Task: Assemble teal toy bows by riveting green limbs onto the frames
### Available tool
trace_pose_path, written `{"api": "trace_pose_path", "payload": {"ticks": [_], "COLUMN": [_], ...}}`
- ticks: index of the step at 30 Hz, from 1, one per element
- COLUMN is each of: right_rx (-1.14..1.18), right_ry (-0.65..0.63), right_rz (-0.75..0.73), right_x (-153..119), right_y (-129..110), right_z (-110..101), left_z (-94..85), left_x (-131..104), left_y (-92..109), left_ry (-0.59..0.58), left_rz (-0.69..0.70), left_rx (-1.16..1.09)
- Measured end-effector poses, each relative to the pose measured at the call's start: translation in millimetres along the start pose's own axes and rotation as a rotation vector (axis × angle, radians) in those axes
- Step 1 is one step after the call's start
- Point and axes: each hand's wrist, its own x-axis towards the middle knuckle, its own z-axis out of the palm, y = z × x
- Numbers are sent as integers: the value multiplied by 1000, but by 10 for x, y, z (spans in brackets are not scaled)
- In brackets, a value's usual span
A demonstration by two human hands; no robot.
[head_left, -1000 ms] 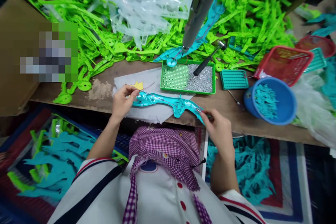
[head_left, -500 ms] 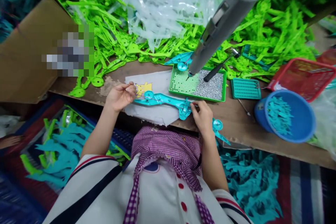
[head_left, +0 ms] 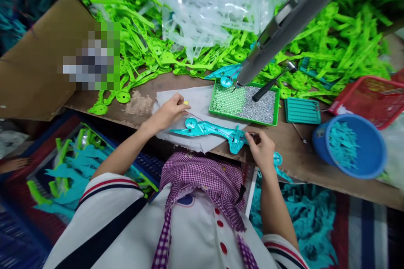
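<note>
left hand [head_left: 168, 112] fingers pinch a thin red string taut over the teal plastic bow piece [head_left: 211, 129] lying on grey cloth [head_left: 202, 103] at counter [head_left: 293, 157] edge, right hand [head_left: 261, 150] fingers closed on its mid hub w/ string end, prob to steady it.
</note>
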Motion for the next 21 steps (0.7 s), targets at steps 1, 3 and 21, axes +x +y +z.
{"api": "trace_pose_path", "payload": {"ticks": [1,3,21], "right_rx": [60,148,-266], "right_ry": [-13,-56,44], "right_rz": [33,59,-4], "right_x": [11,34,-20], "right_y": [-8,-26,78], "right_z": [-19,-54,14], "left_z": [25,49,39], "left_x": [-6,-31,-715], "left_y": [-27,-75,187], "left_ry": [-7,4,430], "left_rz": [10,13,-221], "left_rx": [23,40,-53]}}
